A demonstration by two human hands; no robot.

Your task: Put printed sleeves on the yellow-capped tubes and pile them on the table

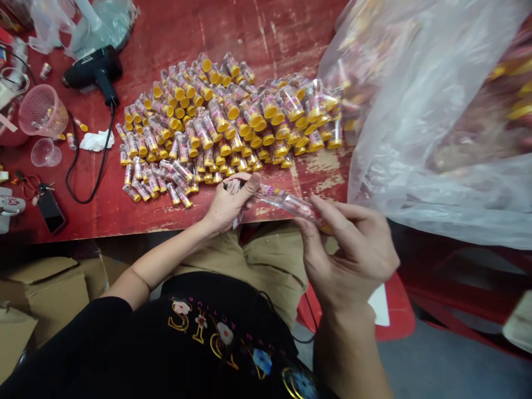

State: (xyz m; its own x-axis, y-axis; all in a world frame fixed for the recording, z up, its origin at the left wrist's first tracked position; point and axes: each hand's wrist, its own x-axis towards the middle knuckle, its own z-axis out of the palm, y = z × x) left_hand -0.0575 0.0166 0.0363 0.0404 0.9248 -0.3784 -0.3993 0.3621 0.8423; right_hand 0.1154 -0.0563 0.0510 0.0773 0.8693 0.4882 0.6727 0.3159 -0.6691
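My right hand (349, 249) pinches a small clear tube with a yellow cap (301, 208) between thumb and fingers, above my lap. The tube's far end meets a clear printed plastic sleeve (270, 191) that reaches to my left hand. My left hand (233, 202) is closed at the table's front edge, thumb and fingers pressed on the sleeve, with more printed film showing in the palm. Just behind both hands lies a big pile of similar yellow-capped tubes (216, 122) on the red table (291, 33).
At left are a black heat gun (93, 69) with its cord, a pink basket (44, 111), a clear cup (45, 152), crumpled tissue (97, 141) and a phone (50, 209). A large plastic bag (399, 122) covers the right side. Cardboard boxes (58, 293) stand below left.
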